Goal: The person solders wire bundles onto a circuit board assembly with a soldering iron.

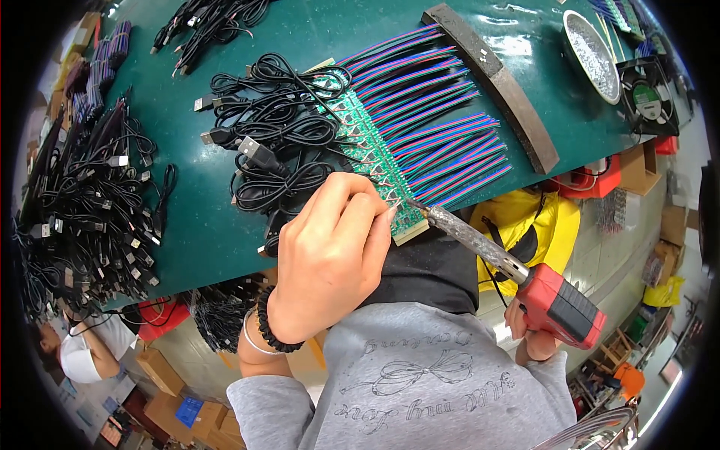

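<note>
My left hand (330, 247) is closed in a pinch at the near end of a green strip of circuit boards (375, 150), on thin wire ends of a black USB cable (277, 223) that is mostly under the hand. In my right hand (525, 330) is a red and black soldering gun (559, 304); its grey barrel points up-left and its tip meets the board beside my left fingertips. Coiled black USB cables (285, 135) lie along the board's left side. Blue, red and black ribbon wires (442, 112) fan out from its right side.
A dark heavy bar (495, 90) lies across the far ribbon ends. Behind it are a white dish (592, 56) and a small fan (649, 97). A big heap of USB cables (90, 202) covers the left of the green table (202, 247). Below its edge hangs a yellow bag (555, 225).
</note>
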Action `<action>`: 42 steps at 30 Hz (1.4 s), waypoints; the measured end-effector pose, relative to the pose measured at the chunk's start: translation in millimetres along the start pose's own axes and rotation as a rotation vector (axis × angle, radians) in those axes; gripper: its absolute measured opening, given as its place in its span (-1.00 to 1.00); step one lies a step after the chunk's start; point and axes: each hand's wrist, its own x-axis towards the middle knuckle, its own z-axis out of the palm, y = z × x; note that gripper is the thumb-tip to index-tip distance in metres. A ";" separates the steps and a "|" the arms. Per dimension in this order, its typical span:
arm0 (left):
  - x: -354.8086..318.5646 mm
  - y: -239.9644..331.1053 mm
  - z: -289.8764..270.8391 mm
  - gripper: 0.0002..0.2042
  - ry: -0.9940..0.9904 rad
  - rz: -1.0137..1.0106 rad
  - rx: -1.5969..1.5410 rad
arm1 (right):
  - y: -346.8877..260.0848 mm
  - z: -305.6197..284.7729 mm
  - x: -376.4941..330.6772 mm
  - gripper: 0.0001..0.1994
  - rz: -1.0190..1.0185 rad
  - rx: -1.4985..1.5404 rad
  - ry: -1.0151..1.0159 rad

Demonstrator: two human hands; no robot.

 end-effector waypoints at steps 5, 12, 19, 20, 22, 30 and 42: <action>0.8 -0.1 0.5 -0.90 -0.003 -0.007 -0.007 | 9.5 14.7 -5.2 -0.89 -0.092 0.005 0.242; 1.9 -0.1 0.3 -0.90 -0.010 -0.010 -0.012 | -7.3 15.9 7.8 -0.82 0.008 -0.322 0.223; 3.1 -3.2 -1.8 -0.90 -0.013 0.032 -0.025 | -3.0 20.3 7.5 -0.79 -0.178 -0.001 0.254; 2.7 -3.5 -2.5 -0.90 -0.007 0.032 -0.017 | -8.9 19.3 7.1 -0.78 -0.054 -0.100 0.216; 0.7 -4.2 -2.7 -0.90 0.004 0.043 -0.004 | -15.9 22.5 9.8 -0.77 0.058 -0.189 0.163; -0.4 0.9 -4.3 -0.90 -0.013 0.024 -0.009 | -10.4 24.4 17.5 -0.11 0.160 0.051 0.168; 18.6 3.4 -23.8 -0.92 -0.298 -0.090 -0.018 | -14.9 25.5 13.8 -0.10 0.156 0.038 0.212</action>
